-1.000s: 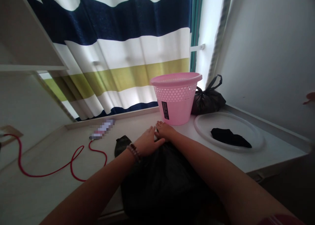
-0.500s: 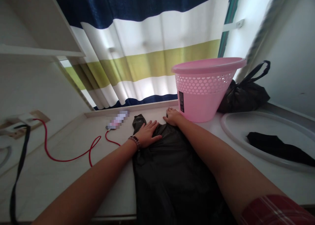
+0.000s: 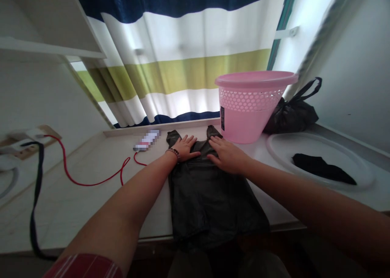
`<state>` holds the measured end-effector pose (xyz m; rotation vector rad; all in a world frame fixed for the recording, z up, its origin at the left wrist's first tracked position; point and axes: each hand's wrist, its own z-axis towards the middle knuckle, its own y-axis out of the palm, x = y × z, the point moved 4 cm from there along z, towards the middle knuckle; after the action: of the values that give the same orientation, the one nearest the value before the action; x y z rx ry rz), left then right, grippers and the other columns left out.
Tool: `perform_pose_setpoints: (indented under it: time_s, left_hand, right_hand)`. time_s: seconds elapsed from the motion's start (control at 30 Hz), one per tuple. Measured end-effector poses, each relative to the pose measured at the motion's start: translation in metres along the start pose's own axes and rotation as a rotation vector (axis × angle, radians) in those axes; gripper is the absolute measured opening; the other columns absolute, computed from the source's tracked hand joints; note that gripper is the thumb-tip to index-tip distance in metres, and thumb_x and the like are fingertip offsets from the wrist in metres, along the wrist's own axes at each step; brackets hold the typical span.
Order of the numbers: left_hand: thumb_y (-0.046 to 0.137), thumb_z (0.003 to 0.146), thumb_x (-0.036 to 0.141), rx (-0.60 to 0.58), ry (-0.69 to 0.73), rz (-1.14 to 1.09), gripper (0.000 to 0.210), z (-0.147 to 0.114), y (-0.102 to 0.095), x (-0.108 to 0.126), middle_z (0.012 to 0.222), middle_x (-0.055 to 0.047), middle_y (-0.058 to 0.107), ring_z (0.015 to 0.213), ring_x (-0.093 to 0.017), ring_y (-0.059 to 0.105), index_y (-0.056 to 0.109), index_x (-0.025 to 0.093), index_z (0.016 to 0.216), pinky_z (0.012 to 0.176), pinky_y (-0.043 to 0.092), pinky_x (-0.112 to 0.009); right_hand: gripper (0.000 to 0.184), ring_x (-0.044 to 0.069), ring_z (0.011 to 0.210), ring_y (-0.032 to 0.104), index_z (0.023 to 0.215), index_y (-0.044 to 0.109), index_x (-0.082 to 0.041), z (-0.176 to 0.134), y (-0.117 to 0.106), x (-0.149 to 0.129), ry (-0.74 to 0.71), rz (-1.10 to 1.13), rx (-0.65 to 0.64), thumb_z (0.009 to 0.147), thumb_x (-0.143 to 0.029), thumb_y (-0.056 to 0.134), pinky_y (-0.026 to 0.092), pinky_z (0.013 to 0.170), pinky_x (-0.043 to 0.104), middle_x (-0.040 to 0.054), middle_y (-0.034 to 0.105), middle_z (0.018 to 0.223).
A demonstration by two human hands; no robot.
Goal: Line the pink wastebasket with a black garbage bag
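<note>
A black plastic bag point(image 3: 210, 201) lies spread on the white desk, its two handle loops pointing at the window and its lower end hanging past the front edge. Flat on its upper left part, just below one handle, rests my left hand point(image 3: 186, 149), fingers stretched out and a beaded bracelet at the wrist. My right hand point(image 3: 227, 153) presses on the upper right part near the other handle, with its fingers spread. Neither hand grips anything.
A pink basket point(image 3: 242, 121) stands behind my right hand, beside a tied black bag point(image 3: 291, 113). At right, a clear round lid point(image 3: 274, 154) carries a black cloth point(image 3: 323, 168). A phone point(image 3: 147, 141) on a red cable point(image 3: 88, 184) lies at left. A striped curtain point(image 3: 183, 75) hangs behind.
My right hand has drawn back from the far right handle onto the bag, uncovering that handle. My left hand stays on the bag. The view has shifted, showing the bag's lower end.
</note>
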<state>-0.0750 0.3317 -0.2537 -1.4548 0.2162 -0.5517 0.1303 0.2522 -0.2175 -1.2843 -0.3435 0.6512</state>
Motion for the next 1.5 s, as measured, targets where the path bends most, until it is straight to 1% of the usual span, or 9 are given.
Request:
perform_pose_setpoints:
  time_s: [0.17,0.3,0.37,0.53,0.77,0.87,1.0,1.27,1.5]
  left_hand:
    - [0.049,0.088,0.055,0.175,0.024,-0.007,0.071,-0.013,-0.012,0.066,0.156,-0.014,0.027,0.145,-0.036,0.012,0.036,0.016,0.147,0.116,0.005,-0.055]
    - [0.033,0.095,0.051,0.019,0.001,0.014,0.055,-0.036,0.013,0.130,0.157,-0.004,0.027,0.144,-0.039,0.013,0.038,0.029,0.146,0.110,0.008,-0.068]
    - [0.028,0.096,0.049,-0.045,-0.028,0.027,0.055,-0.048,0.025,0.146,0.159,-0.001,0.023,0.144,-0.040,0.012,0.032,0.034,0.149,0.108,0.009,-0.070]
    - [0.026,0.095,0.055,-0.072,-0.084,0.054,0.060,-0.062,0.029,0.151,0.161,0.000,0.016,0.145,-0.038,0.010,0.024,0.035,0.152,0.111,0.011,-0.066]
    - [0.022,0.091,0.068,-0.074,-0.060,0.094,0.070,-0.059,0.029,0.150,0.161,-0.001,0.013,0.145,-0.039,0.009,0.020,0.035,0.153,0.111,0.011,-0.066]
    - [0.020,0.090,0.070,-0.066,-0.073,0.137,0.070,-0.057,0.032,0.148,0.161,0.003,0.013,0.146,-0.037,0.010,0.020,0.038,0.152,0.112,0.013,-0.064]
    - [0.021,0.089,0.071,-0.054,-0.066,0.153,0.069,-0.052,0.034,0.144,0.161,0.004,0.015,0.146,-0.036,0.013,0.022,0.039,0.151,0.113,0.015,-0.062]
    - [0.023,0.089,0.072,-0.056,-0.056,0.148,0.072,-0.044,0.039,0.141,0.161,0.003,0.014,0.146,-0.035,0.013,0.021,0.038,0.152,0.113,0.016,-0.062]
    - [0.022,0.088,0.074,-0.039,-0.040,0.145,0.073,-0.042,0.039,0.139,0.160,0.003,0.016,0.146,-0.035,0.015,0.023,0.038,0.151,0.113,0.016,-0.061]
  right_hand:
    - [0.093,0.033,0.146,0.014,0.153,0.023,-0.010,-0.095,0.022,-0.010,0.141,-0.013,-0.153,0.086,-0.074,0.026,0.016,0.119,0.046,0.0124,0.016,0.159]
    - [0.096,0.031,0.147,0.011,0.153,0.021,-0.006,-0.108,0.033,-0.010,0.143,-0.044,-0.135,0.085,-0.075,0.025,0.012,0.119,0.046,0.0140,0.013,0.159]
    - [0.095,0.031,0.147,0.011,0.153,0.021,-0.007,-0.108,0.032,-0.011,0.155,-0.035,-0.129,0.086,-0.074,0.026,0.012,0.119,0.047,0.0140,0.013,0.159]
    - [0.092,0.032,0.147,0.011,0.154,0.020,-0.012,-0.133,0.020,-0.021,0.115,-0.007,-0.120,0.086,-0.073,0.030,0.013,0.118,0.051,0.0120,0.012,0.159]
    - [0.083,0.028,0.146,0.015,0.153,0.021,-0.030,-0.205,-0.005,-0.039,-0.076,0.067,-0.102,0.084,-0.070,0.045,0.011,0.120,0.051,0.0040,0.017,0.159]
    - [0.085,0.030,0.146,0.015,0.153,0.020,-0.030,-0.220,-0.014,-0.042,-0.132,0.123,-0.125,0.084,-0.069,0.049,0.011,0.119,0.053,0.0046,0.017,0.159]
    - [0.078,0.029,0.146,0.018,0.153,0.024,-0.028,-0.210,-0.017,-0.030,-0.102,0.218,-0.144,0.088,-0.067,0.044,0.014,0.118,0.052,0.0051,0.021,0.158]
    - [0.078,0.034,0.144,0.023,0.150,0.033,-0.025,-0.136,0.006,0.032,0.096,0.143,-0.071,0.086,-0.069,0.045,0.019,0.116,0.052,0.0071,0.028,0.156]
    - [0.084,0.035,0.142,0.026,0.149,0.036,-0.026,-0.113,0.015,0.044,0.108,0.065,-0.030,0.081,-0.074,0.048,0.021,0.115,0.053,0.0063,0.030,0.155]
